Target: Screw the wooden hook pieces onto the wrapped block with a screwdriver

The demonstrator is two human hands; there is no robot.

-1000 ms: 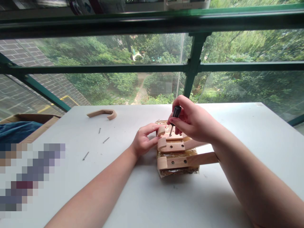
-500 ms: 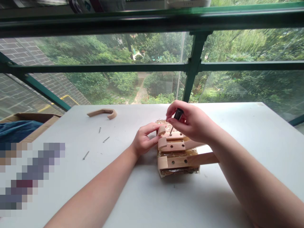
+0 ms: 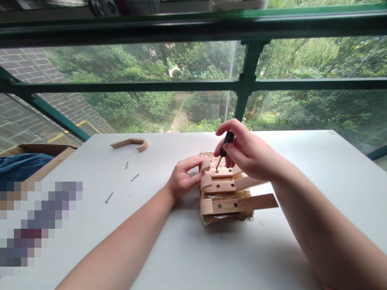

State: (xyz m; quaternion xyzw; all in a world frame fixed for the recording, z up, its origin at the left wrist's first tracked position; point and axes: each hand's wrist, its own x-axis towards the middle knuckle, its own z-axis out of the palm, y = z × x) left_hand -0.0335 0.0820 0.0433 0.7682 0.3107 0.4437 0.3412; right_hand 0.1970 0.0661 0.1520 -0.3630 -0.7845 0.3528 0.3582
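My right hand grips the black handle of a screwdriver. The screwdriver leans slightly, its tip on a screw in the farthest wooden hook. My left hand is closed around the curved end of that hook, thumb on the near side. Under it lies a block wrapped in clear film. Across the block also lie a middle wooden hook and a nearest wooden hook, each with two screws seated in it. My right hand and wrist partly cover the far hooks' straight ends.
On the white table, a loose wooden hook lies at the back left. Near it are loose screws. An open cardboard box with blue cloth stands left of the table. A green railing runs behind.
My right hand has shifted slightly up, its fingers loosened and re-placed around the screwdriver handle, which stands a little more upright. The left hand stays in place.
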